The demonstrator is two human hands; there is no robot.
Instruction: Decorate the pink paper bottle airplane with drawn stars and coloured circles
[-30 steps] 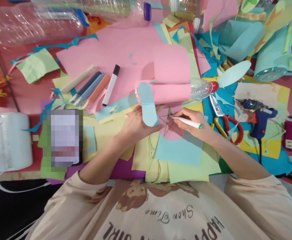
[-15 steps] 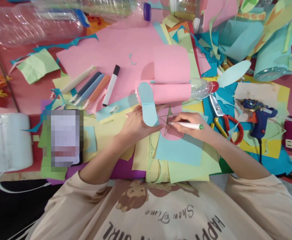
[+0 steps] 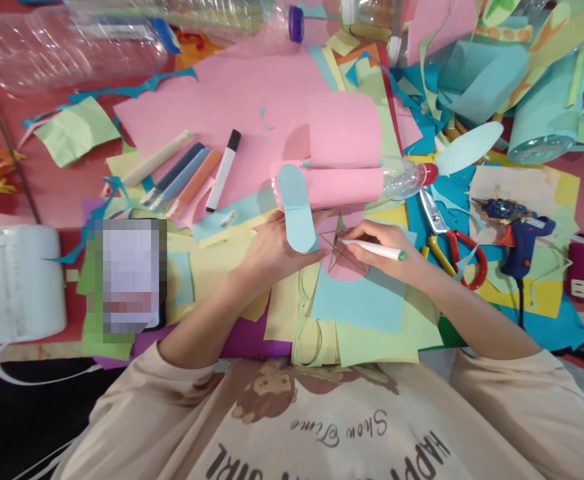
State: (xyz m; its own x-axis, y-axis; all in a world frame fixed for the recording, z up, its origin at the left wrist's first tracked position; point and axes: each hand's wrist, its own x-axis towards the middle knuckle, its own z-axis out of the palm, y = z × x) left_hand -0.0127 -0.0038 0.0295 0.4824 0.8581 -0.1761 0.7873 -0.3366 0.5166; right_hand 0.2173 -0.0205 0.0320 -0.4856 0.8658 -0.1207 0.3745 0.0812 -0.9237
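A marker with a white barrel and green end [image 3: 379, 250] is pinched in my right hand [image 3: 385, 241]. Its tip touches a star outline on a rounded pink paper wing [image 3: 355, 267]. The star's top point is coloured green. This wing joins a clear plastic bottle [image 3: 399, 177] wrapped in pink paper, lying on its side with a red cap toward the right. My left hand [image 3: 277, 250] grips the wing's left edge, thumb at the paper; its other fingers are partly hidden behind a light-blue paper flap [image 3: 299, 223]. Light-blue paper [image 3: 357, 307] lies beneath the wing.
Scissors [image 3: 452, 243] and a blue glue gun [image 3: 519, 247] lie right of my right hand. Several markers [image 3: 189, 177] rest at left, above a phone [image 3: 131, 277] and a white box [image 3: 21, 283]. Large clear bottles [image 3: 67, 50] lie at the back among paper scraps.
The marker tip has shifted slightly up and right within the star. My left hand and the bottle look unmoved.
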